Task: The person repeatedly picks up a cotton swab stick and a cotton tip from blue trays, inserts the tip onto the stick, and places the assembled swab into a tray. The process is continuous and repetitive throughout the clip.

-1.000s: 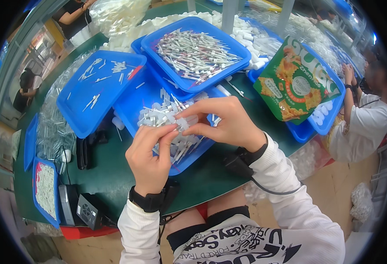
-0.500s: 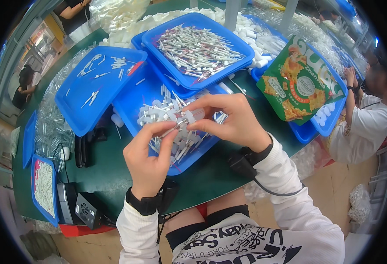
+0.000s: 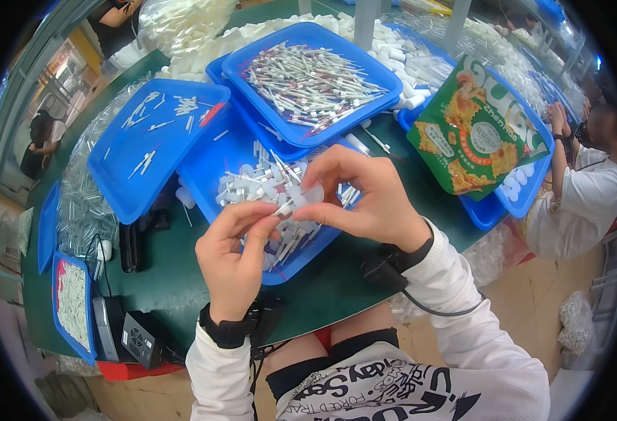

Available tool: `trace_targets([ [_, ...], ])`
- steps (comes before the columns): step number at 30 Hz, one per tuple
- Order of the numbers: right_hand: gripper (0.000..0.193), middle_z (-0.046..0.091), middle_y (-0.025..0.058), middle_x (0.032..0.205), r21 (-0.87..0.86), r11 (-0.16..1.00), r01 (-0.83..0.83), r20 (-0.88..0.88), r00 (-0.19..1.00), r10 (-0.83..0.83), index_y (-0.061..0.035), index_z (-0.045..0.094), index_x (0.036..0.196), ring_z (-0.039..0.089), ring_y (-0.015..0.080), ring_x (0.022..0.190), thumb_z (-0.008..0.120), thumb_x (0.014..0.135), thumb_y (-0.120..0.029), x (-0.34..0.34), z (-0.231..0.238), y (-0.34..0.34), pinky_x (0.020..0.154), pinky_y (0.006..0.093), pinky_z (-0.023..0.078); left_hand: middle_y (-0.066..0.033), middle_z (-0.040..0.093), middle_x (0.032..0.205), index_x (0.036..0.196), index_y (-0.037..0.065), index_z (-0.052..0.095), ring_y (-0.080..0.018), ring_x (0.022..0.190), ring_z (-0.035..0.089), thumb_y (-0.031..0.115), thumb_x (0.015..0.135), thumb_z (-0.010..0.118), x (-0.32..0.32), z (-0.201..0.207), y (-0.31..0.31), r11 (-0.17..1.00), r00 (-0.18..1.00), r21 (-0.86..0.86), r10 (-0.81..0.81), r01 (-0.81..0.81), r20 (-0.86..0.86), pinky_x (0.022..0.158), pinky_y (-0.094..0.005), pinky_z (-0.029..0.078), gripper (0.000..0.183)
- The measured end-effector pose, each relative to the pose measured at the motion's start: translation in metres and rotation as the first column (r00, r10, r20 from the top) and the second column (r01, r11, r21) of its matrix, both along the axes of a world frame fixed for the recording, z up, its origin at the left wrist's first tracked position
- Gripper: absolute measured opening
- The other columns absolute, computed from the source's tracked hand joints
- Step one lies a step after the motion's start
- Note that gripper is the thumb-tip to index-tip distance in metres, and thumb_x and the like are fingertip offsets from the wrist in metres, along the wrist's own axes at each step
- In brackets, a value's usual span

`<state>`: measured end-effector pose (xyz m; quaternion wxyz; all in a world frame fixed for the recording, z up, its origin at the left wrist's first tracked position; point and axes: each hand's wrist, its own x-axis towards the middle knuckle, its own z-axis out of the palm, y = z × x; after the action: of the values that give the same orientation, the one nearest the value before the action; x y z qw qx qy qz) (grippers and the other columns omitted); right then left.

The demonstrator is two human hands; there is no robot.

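Note:
Above the middle blue tray (image 3: 199, 165), my two hands meet over a heap of small parts. Thumb and forefinger of my left hand (image 3: 235, 252) are closed on a thin white stick-like part (image 3: 284, 208). My right hand (image 3: 370, 191) pinches a translucent white rounded piece (image 3: 312, 194) against the stick's other end; whether the two are joined is hard to see. Below them, white sticks and translucent pieces (image 3: 242, 184) lie mixed in the tray. Some of that heap is hidden behind my fingers.
A stacked blue tray (image 3: 242, 84) holds many thin sticks. Left of it, another blue tray (image 3: 115, 189) carries a few. A green snack bag (image 3: 438, 165) leans at right. Clear tubes (image 3: 77, 189) pile up at left, near black devices (image 3: 140, 340). A person (image 3: 582, 182) sits at right.
My right fingers have shifted slightly around the translucent piece, which now shows more of its rounded face. My left hand stays nearly in place, still pinching the stick. The view has moved slightly.

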<state>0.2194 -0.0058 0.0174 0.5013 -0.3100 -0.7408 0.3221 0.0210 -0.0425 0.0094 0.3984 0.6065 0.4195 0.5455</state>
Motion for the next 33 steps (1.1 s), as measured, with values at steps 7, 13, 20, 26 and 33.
trace_targets([
  [7, 0.025, 0.062, 0.0013, 0.068, 0.053, 0.998, 0.030, 0.028, 0.999, -0.032, -0.0041, 0.066, 0.092, 0.057, 0.0063, 0.058, 0.082, 0.073, -0.009, 0.001, -0.002, 0.001, 0.053, 0.0207, 0.042, -0.0132, 0.071, 0.092, 0.102, -0.006, 0.063, -0.0106, 0.070, 0.061, -0.006, 0.089, 0.060, 0.002, -0.002, 0.000, 1.000, 0.999, 0.004, -0.027, 0.026, 0.019, 0.062, -0.0215, 0.047, 0.014],
  [13, 0.025, 0.061, 0.0014, 0.069, 0.051, 0.998, 0.032, 0.032, 0.999, -0.033, -0.0037, 0.067, 0.094, 0.058, 0.0063, 0.059, 0.081, 0.074, -0.008, 0.001, -0.002, 0.002, 0.054, 0.0208, 0.043, -0.0142, 0.071, 0.093, 0.102, -0.006, 0.063, -0.0102, 0.069, 0.061, -0.006, 0.089, 0.060, 0.003, 0.000, -0.002, 0.999, 1.000, -0.030, -0.018, 0.019, 0.016, 0.061, -0.0210, 0.046, 0.013],
  [20, 0.025, 0.065, 0.0036, 0.078, -0.077, 0.995, -0.067, -0.030, 0.997, 0.065, -0.0015, 0.067, 0.096, 0.058, 0.0066, 0.064, 0.080, 0.074, -0.005, 0.004, -0.001, 0.002, 0.058, 0.0211, 0.045, -0.0147, 0.071, 0.092, 0.103, -0.006, 0.061, -0.0106, 0.070, 0.061, -0.006, 0.089, 0.059, 0.001, 0.001, -0.002, 0.998, 0.998, -0.019, -0.060, 0.060, 0.023, 0.061, -0.0214, 0.046, 0.014],
  [26, 0.025, 0.066, 0.0046, 0.082, -0.017, 0.999, -0.045, -0.083, 0.996, 0.044, 0.0004, 0.068, 0.094, 0.058, 0.0063, 0.065, 0.080, 0.073, 0.000, 0.002, -0.006, 0.001, 0.061, 0.0210, 0.045, -0.0148, 0.071, 0.088, 0.103, -0.005, 0.059, -0.0104, 0.065, 0.059, -0.002, 0.092, 0.057, 0.002, 0.000, -0.002, 0.991, 0.989, -0.059, -0.117, 0.123, 0.093, 0.058, -0.0197, 0.044, 0.012],
  [33, 0.022, 0.067, 0.0039, 0.079, -0.095, 0.995, -0.043, -0.199, 0.980, 0.023, 0.0004, 0.069, 0.092, 0.058, 0.0059, 0.065, 0.080, 0.073, 0.000, -0.009, -0.012, -0.003, 0.060, 0.0205, 0.044, -0.0137, 0.071, 0.088, 0.102, -0.006, 0.061, -0.0091, 0.067, 0.059, -0.003, 0.092, 0.056, 0.001, -0.001, -0.003, 0.990, 0.988, -0.061, -0.122, 0.128, 0.094, 0.059, -0.0206, 0.046, 0.011],
])
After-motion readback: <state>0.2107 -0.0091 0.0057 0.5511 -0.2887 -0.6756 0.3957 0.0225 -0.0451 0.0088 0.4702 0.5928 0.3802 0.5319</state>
